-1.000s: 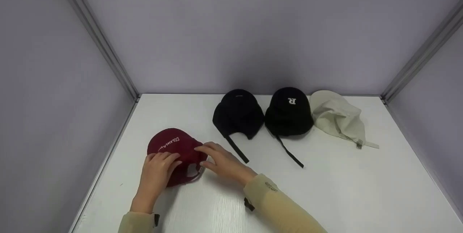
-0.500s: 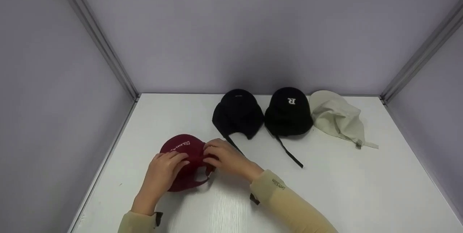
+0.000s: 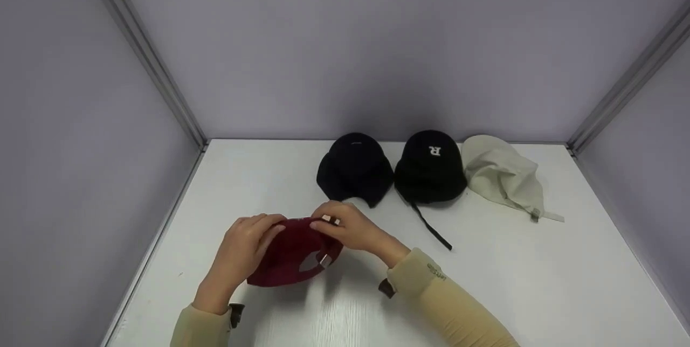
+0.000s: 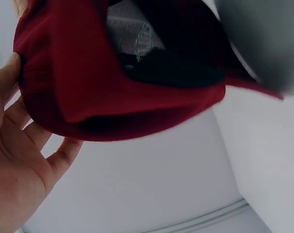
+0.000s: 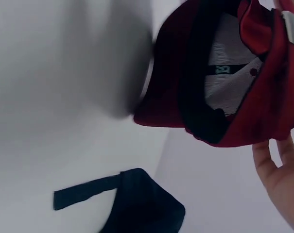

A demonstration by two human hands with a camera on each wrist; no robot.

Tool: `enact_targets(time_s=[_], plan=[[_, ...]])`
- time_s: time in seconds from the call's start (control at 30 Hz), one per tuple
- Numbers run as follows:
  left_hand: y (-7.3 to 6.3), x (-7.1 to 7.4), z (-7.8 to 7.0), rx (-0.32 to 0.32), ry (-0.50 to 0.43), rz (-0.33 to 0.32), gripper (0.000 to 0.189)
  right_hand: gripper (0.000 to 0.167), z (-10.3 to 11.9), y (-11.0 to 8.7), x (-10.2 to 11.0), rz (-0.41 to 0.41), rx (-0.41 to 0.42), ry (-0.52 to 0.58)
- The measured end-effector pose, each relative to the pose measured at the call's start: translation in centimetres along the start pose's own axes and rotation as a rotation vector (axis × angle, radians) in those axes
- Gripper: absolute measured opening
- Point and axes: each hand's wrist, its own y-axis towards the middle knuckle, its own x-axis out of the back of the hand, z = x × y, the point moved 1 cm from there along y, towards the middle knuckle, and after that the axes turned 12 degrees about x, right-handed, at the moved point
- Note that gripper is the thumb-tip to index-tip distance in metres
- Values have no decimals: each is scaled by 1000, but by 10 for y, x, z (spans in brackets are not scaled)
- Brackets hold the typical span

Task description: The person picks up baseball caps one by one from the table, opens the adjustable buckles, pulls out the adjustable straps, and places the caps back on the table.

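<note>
A dark red baseball cap (image 3: 285,258) is held up at a tilt over the front left of the white table, its back opening and strap toward me in the head view. My left hand (image 3: 242,247) pinches its left side; in the left wrist view, the thumb and fingers of that hand (image 4: 20,165) grip the curved brim (image 4: 44,102). My right hand (image 3: 358,228) holds the cap's upper right edge near the metal strap buckle (image 3: 324,261). The right wrist view looks into the cap's grey lining (image 5: 229,82), with the right fingers behind the red cloth.
Along the back wall lie a plain black cap (image 3: 356,169), a black cap with a white R (image 3: 431,174) and a cream cap (image 3: 501,169), side by side. A loose strap (image 3: 434,231) trails forward from the R cap. Grey panels (image 3: 97,174) enclose the table.
Both hands have shifted right with the red cap. The cap has tipped up, so its white lettering has gone from sight and its back opening shows. The other caps stay put.
</note>
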Motion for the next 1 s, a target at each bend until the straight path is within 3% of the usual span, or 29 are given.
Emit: enact_targets(time_s=[0.13,0.33,0.47,0.57,0.8,1.0], plan=[[7,4,-4,-12,1,-15,19,18,9,1,8,-45,-117,12],[13,6,-11,-27,-36,-72,30,18,17,3,24,-145,-221,66],[11,3,-16,-68,-76,-127,32,18,20,1,36,-188,-279,99],[9,-1,-21,-132,-106,-153,28,19,22,-2,44,-214,-313,137],[6,-18,-31,-277,-193,-86,37,18,18,-10,56,-282,-366,242],[7,-33,-36,-306,-164,-83,37,18,26,-12,65,-282,-406,271]])
